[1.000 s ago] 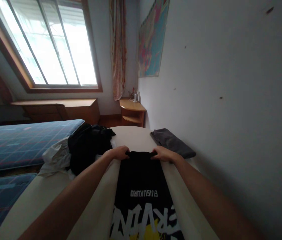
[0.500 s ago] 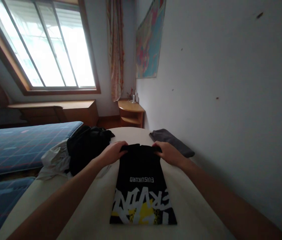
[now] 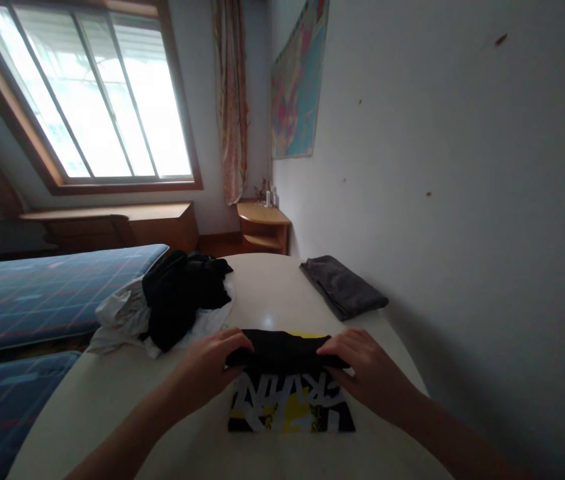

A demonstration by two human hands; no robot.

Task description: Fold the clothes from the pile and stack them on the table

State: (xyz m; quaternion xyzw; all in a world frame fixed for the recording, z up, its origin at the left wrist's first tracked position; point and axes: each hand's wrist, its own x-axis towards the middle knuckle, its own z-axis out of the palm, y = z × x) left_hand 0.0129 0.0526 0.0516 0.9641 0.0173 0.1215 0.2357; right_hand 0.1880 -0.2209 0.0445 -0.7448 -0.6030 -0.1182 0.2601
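A black T-shirt (image 3: 287,400) with white lettering and yellow patches lies folded into a narrow strip on the pale round-ended table (image 3: 262,280). Its far end is folded over toward me, forming a black band across the print. My left hand (image 3: 222,357) pinches the left end of that band, thumb beneath and fingers on top. At the right end, my right hand (image 3: 355,360) grips the band in the same way. The small white text seen on the cloth before is now hidden under the fold.
A folded dark grey cloth (image 3: 342,287) lies at the table's right edge by the wall. On the left are a heap of black clothing (image 3: 182,293) and whitish cloth (image 3: 122,313). Blue checked mattresses (image 3: 62,287) flank the table's left side. A corner shelf (image 3: 265,213) stands behind.
Both hands have drawn the shirt's far end toward me, folding it over onto the printed part. The strip on the table is now much shorter.
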